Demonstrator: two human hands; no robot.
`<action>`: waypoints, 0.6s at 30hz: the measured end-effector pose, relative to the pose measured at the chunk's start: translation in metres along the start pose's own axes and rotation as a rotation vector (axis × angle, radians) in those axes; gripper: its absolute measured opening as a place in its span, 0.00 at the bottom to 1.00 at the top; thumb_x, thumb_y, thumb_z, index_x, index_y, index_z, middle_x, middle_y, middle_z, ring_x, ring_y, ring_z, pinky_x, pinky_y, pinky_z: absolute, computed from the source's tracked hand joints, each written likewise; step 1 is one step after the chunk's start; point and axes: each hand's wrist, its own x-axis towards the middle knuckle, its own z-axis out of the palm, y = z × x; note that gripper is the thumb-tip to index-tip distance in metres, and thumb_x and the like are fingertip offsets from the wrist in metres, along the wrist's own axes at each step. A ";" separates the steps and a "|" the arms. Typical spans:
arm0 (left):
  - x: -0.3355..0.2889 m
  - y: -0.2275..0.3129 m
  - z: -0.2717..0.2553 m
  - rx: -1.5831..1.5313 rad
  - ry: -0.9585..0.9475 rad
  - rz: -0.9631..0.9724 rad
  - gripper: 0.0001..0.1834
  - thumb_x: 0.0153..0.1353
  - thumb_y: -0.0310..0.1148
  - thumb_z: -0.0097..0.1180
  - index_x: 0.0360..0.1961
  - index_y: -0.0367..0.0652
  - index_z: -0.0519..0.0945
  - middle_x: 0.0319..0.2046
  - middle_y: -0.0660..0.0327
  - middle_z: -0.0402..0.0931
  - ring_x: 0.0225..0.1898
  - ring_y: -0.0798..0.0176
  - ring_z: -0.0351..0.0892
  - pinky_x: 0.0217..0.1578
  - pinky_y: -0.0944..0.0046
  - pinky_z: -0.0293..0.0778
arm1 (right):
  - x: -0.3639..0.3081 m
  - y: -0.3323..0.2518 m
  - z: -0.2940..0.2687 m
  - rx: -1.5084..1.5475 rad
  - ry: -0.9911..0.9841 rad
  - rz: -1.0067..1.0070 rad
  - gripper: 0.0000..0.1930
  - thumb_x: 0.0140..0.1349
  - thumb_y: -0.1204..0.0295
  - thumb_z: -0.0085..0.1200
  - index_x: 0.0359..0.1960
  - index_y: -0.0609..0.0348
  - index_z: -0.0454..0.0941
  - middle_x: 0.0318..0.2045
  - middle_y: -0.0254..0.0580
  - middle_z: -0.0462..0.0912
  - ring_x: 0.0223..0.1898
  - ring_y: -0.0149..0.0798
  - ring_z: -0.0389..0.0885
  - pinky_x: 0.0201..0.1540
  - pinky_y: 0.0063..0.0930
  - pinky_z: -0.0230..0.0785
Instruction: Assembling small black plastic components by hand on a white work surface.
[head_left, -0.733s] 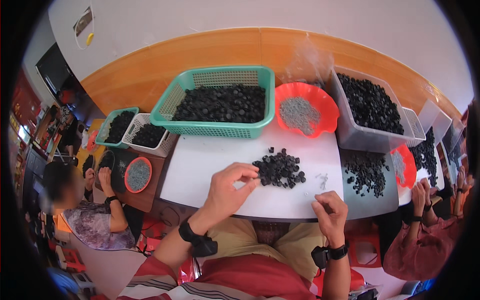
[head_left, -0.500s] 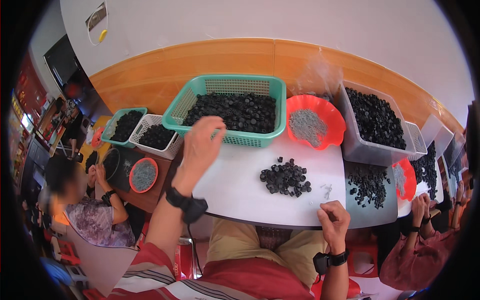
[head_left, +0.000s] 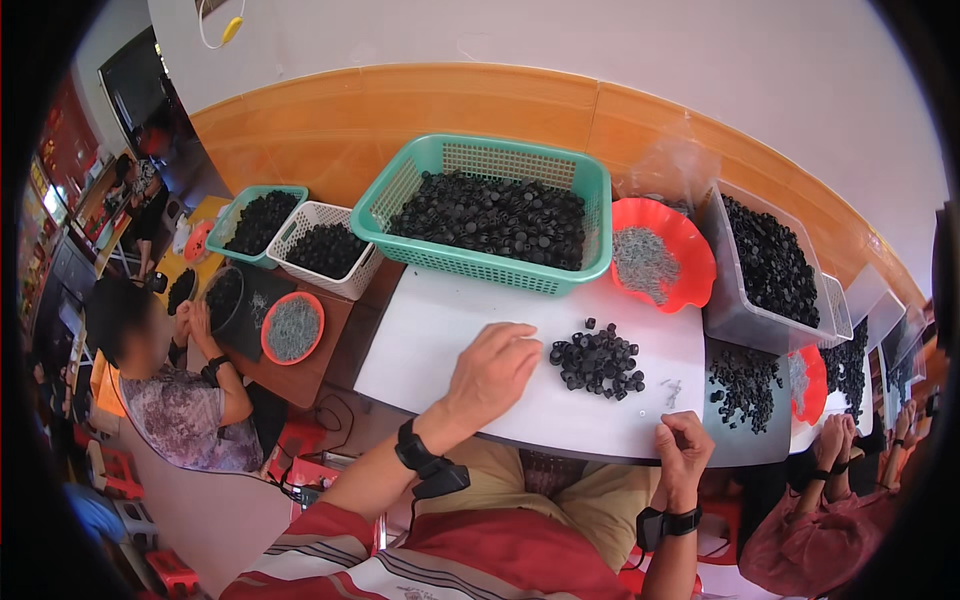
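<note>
Since half a second ago the left hand (head_left: 492, 366) has come back from the green basket (head_left: 480, 160) and now hovers low over the white surface (head_left: 430, 330), just left of the small pile of black caps (head_left: 598, 360). Its fingers are loosely curled, palm down; whether it holds anything cannot be told. The right hand (head_left: 686, 448) has stayed at the near edge of the surface, closed into a loose fist with fingertips pinched together, what it grips too small to see.

Just beside the pile to the right lie a few small grey metal bits (head_left: 672, 388). Behind the pile, the green basket is full of black caps. To its right sits a red dish (head_left: 690, 245) of grey pieces, then a clear bin (head_left: 735, 320) of more black caps. At left another person (head_left: 175, 400) works at a lower table.
</note>
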 end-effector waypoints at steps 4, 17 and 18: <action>-0.015 0.001 0.013 -0.047 -0.033 0.006 0.07 0.56 0.24 0.68 0.38 0.38 0.85 0.45 0.55 0.84 0.47 0.49 0.83 0.46 0.55 0.81 | 0.001 -0.002 0.000 -0.002 0.024 0.001 0.04 0.63 0.80 0.65 0.38 0.66 0.84 0.33 0.33 0.80 0.32 0.24 0.74 0.35 0.17 0.64; -0.019 -0.002 0.020 -0.135 -0.142 -0.055 0.08 0.57 0.25 0.67 0.39 0.38 0.86 0.45 0.55 0.84 0.48 0.49 0.83 0.48 0.56 0.80 | 0.002 -0.004 0.001 0.027 0.009 0.047 0.04 0.63 0.79 0.64 0.38 0.65 0.84 0.32 0.32 0.80 0.32 0.23 0.73 0.34 0.18 0.63; -0.019 -0.002 0.020 -0.127 -0.145 -0.060 0.07 0.58 0.25 0.67 0.38 0.38 0.86 0.45 0.55 0.84 0.48 0.49 0.83 0.48 0.56 0.80 | 0.002 -0.003 0.000 0.024 0.016 0.047 0.04 0.63 0.79 0.64 0.38 0.65 0.84 0.32 0.32 0.80 0.32 0.23 0.73 0.34 0.18 0.63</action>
